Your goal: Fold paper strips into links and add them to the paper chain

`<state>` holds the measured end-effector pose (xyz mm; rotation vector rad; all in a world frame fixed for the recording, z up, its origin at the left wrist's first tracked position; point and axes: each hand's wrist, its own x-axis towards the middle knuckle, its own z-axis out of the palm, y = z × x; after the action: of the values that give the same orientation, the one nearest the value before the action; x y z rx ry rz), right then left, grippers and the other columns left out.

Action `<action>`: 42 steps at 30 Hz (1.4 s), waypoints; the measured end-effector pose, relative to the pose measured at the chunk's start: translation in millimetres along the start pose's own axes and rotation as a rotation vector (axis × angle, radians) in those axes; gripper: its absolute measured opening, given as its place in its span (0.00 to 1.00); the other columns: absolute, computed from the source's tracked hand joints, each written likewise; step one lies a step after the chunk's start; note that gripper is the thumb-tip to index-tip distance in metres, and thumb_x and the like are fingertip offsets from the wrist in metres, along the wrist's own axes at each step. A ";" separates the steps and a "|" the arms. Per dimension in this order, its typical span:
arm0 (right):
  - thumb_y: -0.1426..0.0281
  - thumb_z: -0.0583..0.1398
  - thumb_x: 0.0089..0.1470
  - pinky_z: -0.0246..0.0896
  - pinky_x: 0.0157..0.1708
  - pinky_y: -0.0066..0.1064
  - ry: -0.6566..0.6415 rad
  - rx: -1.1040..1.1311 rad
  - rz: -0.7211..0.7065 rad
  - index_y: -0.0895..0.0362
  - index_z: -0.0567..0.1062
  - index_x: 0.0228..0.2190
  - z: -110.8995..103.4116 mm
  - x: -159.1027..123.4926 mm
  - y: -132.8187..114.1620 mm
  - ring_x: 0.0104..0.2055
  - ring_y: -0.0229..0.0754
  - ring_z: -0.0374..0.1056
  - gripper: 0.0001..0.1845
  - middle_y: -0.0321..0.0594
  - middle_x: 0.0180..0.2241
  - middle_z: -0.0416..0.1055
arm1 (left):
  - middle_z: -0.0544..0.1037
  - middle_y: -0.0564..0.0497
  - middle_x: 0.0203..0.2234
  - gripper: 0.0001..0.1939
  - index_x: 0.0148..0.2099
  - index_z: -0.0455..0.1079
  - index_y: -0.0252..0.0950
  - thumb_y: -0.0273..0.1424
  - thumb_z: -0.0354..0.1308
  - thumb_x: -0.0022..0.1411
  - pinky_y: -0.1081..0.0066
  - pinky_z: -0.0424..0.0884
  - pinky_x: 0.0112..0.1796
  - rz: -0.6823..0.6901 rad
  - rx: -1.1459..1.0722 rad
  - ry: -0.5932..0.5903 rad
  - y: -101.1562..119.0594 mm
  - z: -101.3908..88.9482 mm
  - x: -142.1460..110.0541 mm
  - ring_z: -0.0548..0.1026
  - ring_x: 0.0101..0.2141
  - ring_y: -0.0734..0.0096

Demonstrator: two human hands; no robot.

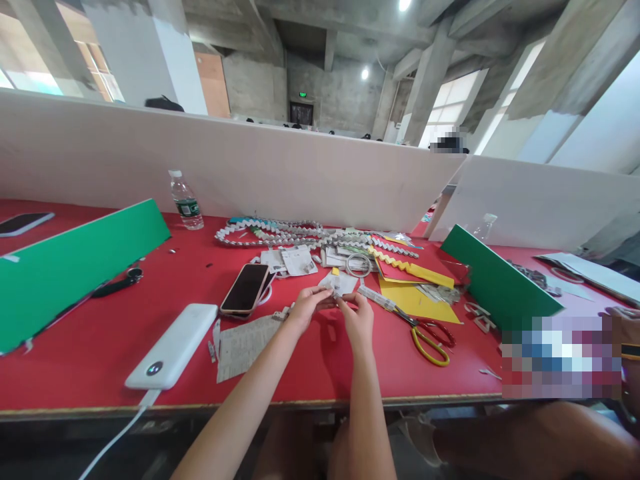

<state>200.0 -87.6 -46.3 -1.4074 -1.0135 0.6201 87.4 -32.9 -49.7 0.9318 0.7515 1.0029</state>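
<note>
Both my hands meet above the red table point(100, 347) near its middle. My left hand point(306, 307) pinches one end of a small folded strip of printed paper point(331, 295). My right hand point(359, 320) pinches its other end, fingers closed on it. Just behind the hands lie loose paper pieces point(300, 260) and a roll of tape point(359, 265). A long folded zigzag paper chain point(280, 235) stretches across the table further back. Scissors with yellow and red handles point(428, 337) lie right of my right hand.
A phone point(246, 288) lies face up left of my hands, a white power bank point(174, 345) with cable nearer the front edge, a printed sheet point(245, 343) between. Yellow paper point(417, 299), green dividers point(75, 267) point(495, 280), a water bottle point(185, 200), white partition behind. Another person's arm at right point(623, 327).
</note>
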 end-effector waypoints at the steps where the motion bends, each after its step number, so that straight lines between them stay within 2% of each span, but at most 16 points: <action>1: 0.64 0.60 0.42 0.59 0.34 0.30 -0.002 0.016 0.000 0.57 0.72 0.22 0.1 -0.4 -0.7 0.32 0.42 0.67 0.08 0.38 0.25 0.72 | 0.77 0.50 0.23 0.11 0.30 0.72 0.31 0.33 0.65 0.44 0.67 0.70 0.39 0.002 0.001 -0.003 0.2 0.2 -0.2 0.76 0.27 0.70; 7: 0.64 0.60 0.41 0.60 0.31 0.30 0.006 0.040 0.022 0.57 0.71 0.21 0.6 -0.6 -2.3 0.28 0.41 0.67 0.09 0.37 0.22 0.72 | 0.75 0.53 0.21 0.11 0.27 0.70 0.31 0.32 0.66 0.42 0.67 0.71 0.38 0.037 0.058 -0.023 -2.1 1.5 0.5 0.74 0.26 0.72; 11: 0.63 0.60 0.42 0.59 0.30 0.29 -0.012 0.057 0.028 0.57 0.71 0.21 2.1 -1.2 -2.3 0.27 0.40 0.66 0.10 0.37 0.22 0.72 | 0.75 0.52 0.24 0.12 0.29 0.70 0.31 0.32 0.66 0.42 0.68 0.71 0.37 0.131 0.114 -0.018 -5.8 0.5 3.1 0.73 0.28 0.72; 17: 0.61 0.61 0.43 0.60 0.30 0.28 -0.061 0.112 0.006 0.57 0.68 0.25 7.3 -2.1 -0.4 0.28 0.38 0.65 0.12 0.35 0.24 0.69 | 0.73 0.54 0.23 0.13 0.31 0.67 0.33 0.31 0.65 0.42 0.70 0.70 0.34 0.266 0.124 0.063 -7.8 -4.1 8.3 0.72 0.28 0.73; 21: 0.61 0.61 0.44 0.60 0.29 0.28 -0.017 0.118 0.008 0.55 0.66 0.29 12.1 -3.0 0.1 0.27 0.38 0.65 0.13 0.33 0.23 0.67 | 0.73 0.54 0.23 0.12 0.30 0.66 0.33 0.31 0.64 0.42 0.71 0.69 0.33 0.297 0.147 0.082 -6.7 -2.3 8.7 0.72 0.28 0.73; 26: 0.62 0.60 0.43 0.57 0.25 0.27 0.063 -0.016 0.021 0.55 0.67 0.27 21.1 -5.1 0.4 0.23 0.39 0.65 0.10 0.34 0.21 0.68 | 0.72 0.54 0.22 0.10 0.30 0.65 0.34 0.30 0.62 0.43 0.73 0.68 0.30 0.351 0.230 0.173 -8.0 2.5 6.9 0.72 0.27 0.72; 31: 0.61 0.60 0.43 0.57 0.25 0.27 0.127 -0.070 0.043 0.55 0.68 0.29 22.3 -7.4 -0.7 0.22 0.39 0.65 0.12 0.33 0.19 0.68 | 0.72 0.53 0.24 0.06 0.30 0.65 0.34 0.28 0.59 0.48 0.72 0.69 0.30 0.437 0.371 0.169 -11.0 2.4 6.9 0.72 0.27 0.72; 35: 0.60 0.58 0.46 0.61 0.29 0.28 0.071 0.036 -0.040 0.57 0.69 0.26 18.5 -8.6 -5.8 0.27 0.39 0.66 0.12 0.37 0.24 0.71 | 0.73 0.52 0.25 0.03 0.29 0.66 0.33 0.27 0.56 0.49 0.72 0.70 0.32 0.429 0.433 0.182 -12.8 2.2 5.8 0.73 0.29 0.71; 40: 0.58 0.56 0.49 0.63 0.31 0.28 0.011 0.139 -0.051 0.59 0.71 0.28 16.4 -6.1 -7.2 0.29 0.39 0.67 0.15 0.40 0.27 0.72 | 0.77 0.49 0.27 0.08 0.33 0.71 0.31 0.30 0.54 0.53 0.68 0.71 0.34 0.324 0.394 0.038 -11.5 6.4 1.9 0.74 0.31 0.67; 42: 0.58 0.54 0.51 0.63 0.33 0.30 0.016 0.153 -0.037 0.60 0.72 0.30 15.8 -3.7 -4.2 0.32 0.41 0.68 0.17 0.42 0.29 0.73 | 0.78 0.47 0.28 0.11 0.33 0.73 0.31 0.33 0.53 0.55 0.67 0.71 0.36 0.299 0.377 0.022 -9.5 8.7 0.2 0.75 0.33 0.65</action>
<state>183.8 -83.3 -45.0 -1.2547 -0.9571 0.6450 98.3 -37.5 -54.7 1.3911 0.8528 1.1535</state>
